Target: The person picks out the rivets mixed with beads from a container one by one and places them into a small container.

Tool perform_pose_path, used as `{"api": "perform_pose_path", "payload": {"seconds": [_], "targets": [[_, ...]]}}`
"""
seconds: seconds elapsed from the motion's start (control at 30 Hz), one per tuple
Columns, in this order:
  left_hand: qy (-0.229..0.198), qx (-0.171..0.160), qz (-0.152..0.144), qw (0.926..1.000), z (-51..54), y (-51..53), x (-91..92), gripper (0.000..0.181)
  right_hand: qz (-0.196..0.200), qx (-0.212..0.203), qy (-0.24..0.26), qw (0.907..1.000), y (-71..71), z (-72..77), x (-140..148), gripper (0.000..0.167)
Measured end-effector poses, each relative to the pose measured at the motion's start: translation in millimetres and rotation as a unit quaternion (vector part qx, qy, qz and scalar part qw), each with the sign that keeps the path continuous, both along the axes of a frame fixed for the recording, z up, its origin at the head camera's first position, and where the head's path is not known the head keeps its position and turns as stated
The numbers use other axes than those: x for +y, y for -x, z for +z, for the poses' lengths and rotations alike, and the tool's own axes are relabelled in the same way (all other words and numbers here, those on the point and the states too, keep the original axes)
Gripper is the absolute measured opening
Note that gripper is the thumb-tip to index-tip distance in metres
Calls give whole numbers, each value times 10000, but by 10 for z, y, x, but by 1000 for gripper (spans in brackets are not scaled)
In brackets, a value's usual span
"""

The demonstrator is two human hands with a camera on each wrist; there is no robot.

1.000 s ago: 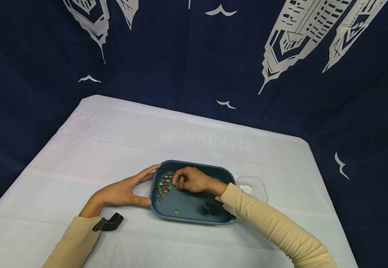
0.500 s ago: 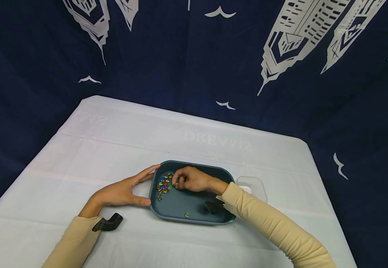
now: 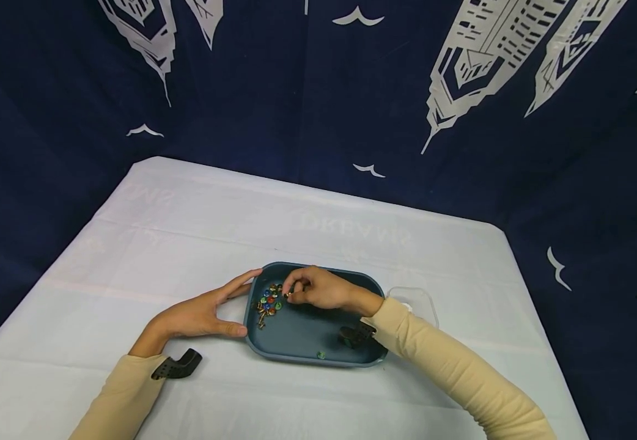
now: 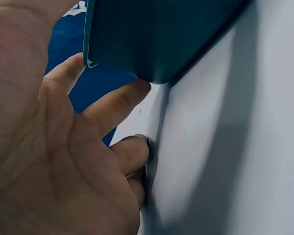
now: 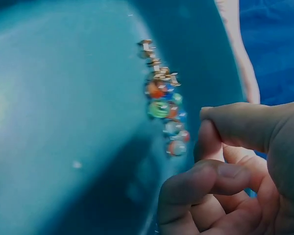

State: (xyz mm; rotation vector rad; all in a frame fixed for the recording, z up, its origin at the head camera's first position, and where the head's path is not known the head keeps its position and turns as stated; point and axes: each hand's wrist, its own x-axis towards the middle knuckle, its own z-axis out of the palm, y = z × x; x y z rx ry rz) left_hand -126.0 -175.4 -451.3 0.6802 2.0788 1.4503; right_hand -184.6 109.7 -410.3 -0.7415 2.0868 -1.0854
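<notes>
A blue-green tray (image 3: pixel 302 333) stands on the white-covered table. My left hand (image 3: pixel 197 315) braces its left end, thumb and fingers spread along the outer wall; in the left wrist view the fingertips (image 4: pixel 137 88) touch the tray's outside. Above the tray, my right hand (image 3: pixel 324 290) pinches a small gold-coloured piece (image 3: pixel 288 295) between thumb and forefinger; its exact kind is too small to tell. Colourful glass marbles (image 3: pixel 271 301) lie clustered at the tray's left end, beside small brass-coloured metal pieces (image 3: pixel 261 319). A lone green marble (image 3: pixel 321 354) is near the front wall.
A clear plastic container (image 3: pixel 420 302) lies right of the tray, partly behind the right sleeve. Black wrist mounts (image 3: pixel 178 365) sit on both forearms. Behind the table hangs a dark blue cloth (image 3: pixel 296 91) with white printed figures.
The lone green marble has rolled rightward along the tray's front side. My right hand has risen slightly away from the cluster, with the gold-coloured piece now visible at its fingertips. The left hand stays put.
</notes>
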Motion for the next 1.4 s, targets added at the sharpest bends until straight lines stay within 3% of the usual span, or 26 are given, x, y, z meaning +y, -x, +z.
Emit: {"api": "perform_pose_path", "payload": {"seconds": [0.23,0.93,1.4], "targets": [[63,-1,48,10000,8,-7,0,105,-156,-46,272,9995,8,150,92,20],[-116,-26,2,9999,-2,-6,6,104,-570,-271,482,9968,-7,338,324,22],[-140,45,-30,9999,-6,-6,-4,104,-872,84,229,9959,-10,506,555,19]]}}
